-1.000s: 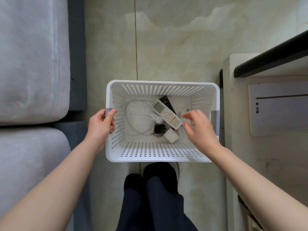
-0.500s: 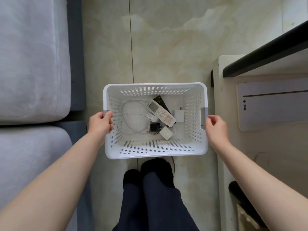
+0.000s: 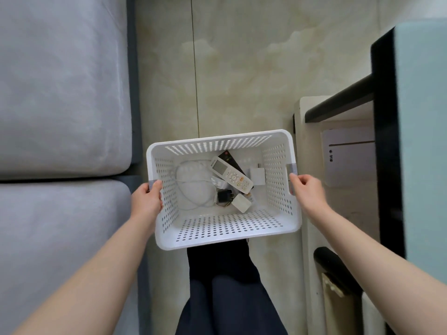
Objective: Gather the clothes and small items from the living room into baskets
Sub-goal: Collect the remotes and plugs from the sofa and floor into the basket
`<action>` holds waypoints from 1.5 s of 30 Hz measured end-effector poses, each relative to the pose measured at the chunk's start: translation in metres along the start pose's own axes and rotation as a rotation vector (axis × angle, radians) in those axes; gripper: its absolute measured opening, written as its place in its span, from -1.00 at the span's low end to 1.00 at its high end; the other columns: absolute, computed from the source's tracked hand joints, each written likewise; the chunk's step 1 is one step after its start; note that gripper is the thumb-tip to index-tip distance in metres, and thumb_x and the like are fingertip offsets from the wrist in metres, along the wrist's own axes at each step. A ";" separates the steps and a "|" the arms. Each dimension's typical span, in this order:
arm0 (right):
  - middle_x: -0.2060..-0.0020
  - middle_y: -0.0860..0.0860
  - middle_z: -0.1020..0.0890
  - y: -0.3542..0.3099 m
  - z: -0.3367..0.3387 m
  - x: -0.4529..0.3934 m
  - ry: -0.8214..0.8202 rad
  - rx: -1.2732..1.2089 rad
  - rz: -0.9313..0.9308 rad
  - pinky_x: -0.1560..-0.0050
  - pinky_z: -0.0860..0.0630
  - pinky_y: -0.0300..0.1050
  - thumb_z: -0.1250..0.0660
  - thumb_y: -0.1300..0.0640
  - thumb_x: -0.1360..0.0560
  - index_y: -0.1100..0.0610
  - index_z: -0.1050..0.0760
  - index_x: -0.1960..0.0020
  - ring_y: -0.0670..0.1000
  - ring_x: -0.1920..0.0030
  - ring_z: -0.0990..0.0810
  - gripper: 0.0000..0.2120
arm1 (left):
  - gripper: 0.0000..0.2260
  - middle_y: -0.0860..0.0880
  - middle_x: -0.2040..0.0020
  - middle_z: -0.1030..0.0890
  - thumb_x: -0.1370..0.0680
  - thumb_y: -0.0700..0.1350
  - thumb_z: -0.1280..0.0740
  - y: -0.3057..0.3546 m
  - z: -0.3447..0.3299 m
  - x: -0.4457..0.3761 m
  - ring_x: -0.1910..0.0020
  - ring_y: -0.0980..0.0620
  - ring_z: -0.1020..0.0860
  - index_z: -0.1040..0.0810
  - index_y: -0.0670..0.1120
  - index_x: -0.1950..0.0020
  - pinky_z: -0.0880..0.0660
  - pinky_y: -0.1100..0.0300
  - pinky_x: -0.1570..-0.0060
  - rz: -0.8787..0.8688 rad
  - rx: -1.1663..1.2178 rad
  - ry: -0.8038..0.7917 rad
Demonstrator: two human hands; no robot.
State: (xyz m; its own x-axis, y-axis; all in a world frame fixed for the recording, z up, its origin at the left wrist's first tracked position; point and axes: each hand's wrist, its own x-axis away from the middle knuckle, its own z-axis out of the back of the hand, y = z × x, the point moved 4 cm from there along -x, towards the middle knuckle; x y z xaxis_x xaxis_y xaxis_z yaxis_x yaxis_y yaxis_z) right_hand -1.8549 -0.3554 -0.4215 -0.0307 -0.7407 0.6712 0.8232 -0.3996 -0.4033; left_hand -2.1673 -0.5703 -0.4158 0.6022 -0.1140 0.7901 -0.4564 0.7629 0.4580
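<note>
We hold the basket [image 3: 225, 228] with both hands: left hand [image 3: 147, 199] and right hand [image 3: 306, 191] grip its sides. A remote [image 3: 231, 174] lies inside.

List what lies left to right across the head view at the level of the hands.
Grey sofa cushion → left hand → white basket → white cable → black charger → white remote → right hand → cabinet.

White perforated basket [image 3: 225, 228] (held up) carries 2 remotes [image 3: 231, 175], chargers [image 3: 240, 203] and a coiled white cable [image 3: 191, 187]
</note>
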 end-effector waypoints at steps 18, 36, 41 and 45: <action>0.29 0.05 -0.54 -0.201 0.226 0.244 0.026 -0.157 0.206 0.24 -0.37 -0.08 -0.24 -0.13 -0.54 0.20 -0.49 0.15 0.02 0.26 -0.46 -0.63 | -0.77 0.00 0.38 -0.45 -0.60 -0.08 -0.32 0.156 0.166 0.276 0.42 0.05 -0.35 -0.48 -0.09 0.24 -0.30 0.17 0.33 -0.166 0.216 0.199; 0.37 0.05 -0.52 -0.378 0.256 0.326 -0.096 -0.211 0.343 0.17 -0.41 -0.07 -0.32 -0.08 -0.52 0.17 -0.48 0.27 0.04 0.33 -0.46 -0.66 | -0.75 -0.07 0.39 -0.36 -0.55 -0.07 -0.39 0.231 0.288 0.337 0.39 0.01 -0.25 -0.47 -0.15 0.27 -0.22 0.12 0.34 -0.256 0.533 0.390; 0.39 0.03 -0.53 -0.454 0.223 0.329 -0.161 -0.153 0.380 0.16 -0.40 -0.07 -0.33 -0.08 -0.50 0.17 -0.50 0.28 0.04 0.33 -0.46 -0.66 | -0.77 -0.09 0.36 -0.38 -0.56 -0.08 -0.38 0.256 0.336 0.316 0.36 0.01 -0.28 -0.50 -0.17 0.22 -0.24 0.12 0.33 -0.218 0.599 0.457; 0.38 0.06 -0.55 -0.513 0.192 0.324 -0.215 -0.140 0.403 0.15 -0.43 -0.06 -0.36 -0.06 -0.50 0.20 -0.54 0.24 0.05 0.30 -0.48 -0.67 | -0.79 -0.08 0.35 -0.40 -0.59 -0.10 -0.36 0.271 0.365 0.302 0.39 0.04 -0.31 -0.52 -0.19 0.19 -0.28 0.16 0.36 -0.189 0.668 0.476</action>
State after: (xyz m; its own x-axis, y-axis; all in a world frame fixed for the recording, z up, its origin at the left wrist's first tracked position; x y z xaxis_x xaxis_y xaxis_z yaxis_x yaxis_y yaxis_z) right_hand -2.1784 -0.2872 0.1223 0.4052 -0.7292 0.5515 0.6608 -0.1833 -0.7278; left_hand -2.3483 -0.6304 0.0955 0.8512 0.1930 0.4880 -0.5213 0.2040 0.8286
